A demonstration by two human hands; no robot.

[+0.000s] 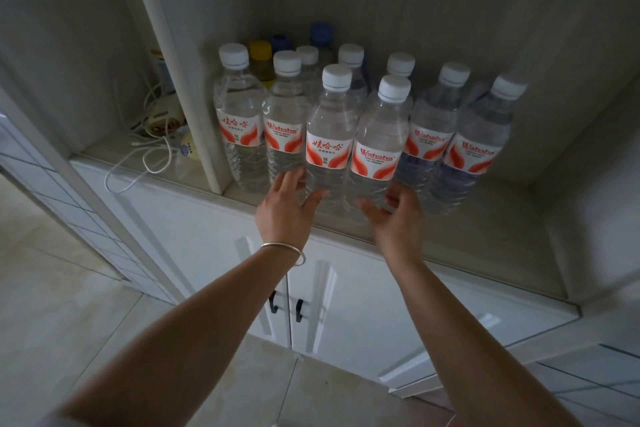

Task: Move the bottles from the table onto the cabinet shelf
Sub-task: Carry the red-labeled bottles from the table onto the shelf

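both hands, left hand (285,210) and right hand (398,215), were spread beside 2 front bottles (329,149) on the cabinet shelf (485,236).

Clear water bottles (329,135) with white caps are standing upright in rows on the cabinet shelf (485,229). The left hand (289,208), fingers spread, is touching the bottle at 12 o'clock from it. The right hand (398,215), fingers relaxed, is touching the neighbouring bottle (375,149). A bracelet (287,251) is sitting on the left wrist. White cables (149,156) are lying at 9 o'clock.
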